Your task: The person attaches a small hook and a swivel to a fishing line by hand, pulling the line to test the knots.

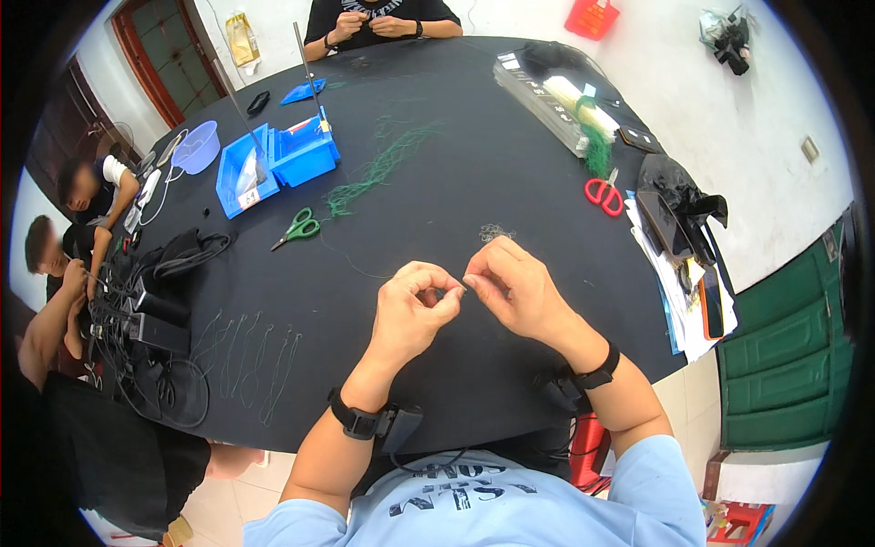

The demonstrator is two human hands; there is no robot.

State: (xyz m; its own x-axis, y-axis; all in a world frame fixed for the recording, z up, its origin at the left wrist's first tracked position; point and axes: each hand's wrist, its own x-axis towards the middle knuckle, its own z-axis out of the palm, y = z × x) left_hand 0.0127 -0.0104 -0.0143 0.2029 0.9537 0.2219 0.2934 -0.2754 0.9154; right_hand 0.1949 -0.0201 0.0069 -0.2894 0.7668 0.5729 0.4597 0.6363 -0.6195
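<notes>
My left hand (415,308) and my right hand (515,284) meet fingertip to fingertip over the near middle of the black table. A thin green thread (351,263) runs across the cloth into my left hand, whose fingers are pinched on it. My right thumb and forefinger are closed too; whatever is between them is too small to name. Just beyond my right hand lies a small pile of thin, curled metal pieces (497,232), like fish hooks. Green-handled scissors (299,228) rest to the left, near a loose bundle of green threads (374,176).
Several tied thread lengths (246,360) lie at left, beside black cables and adapters (159,328). Blue bins (278,164) with upright rods stand beyond. Red-handled scissors (603,193), papers (654,273) and phones lie at right. Other people sit at the far and left edges.
</notes>
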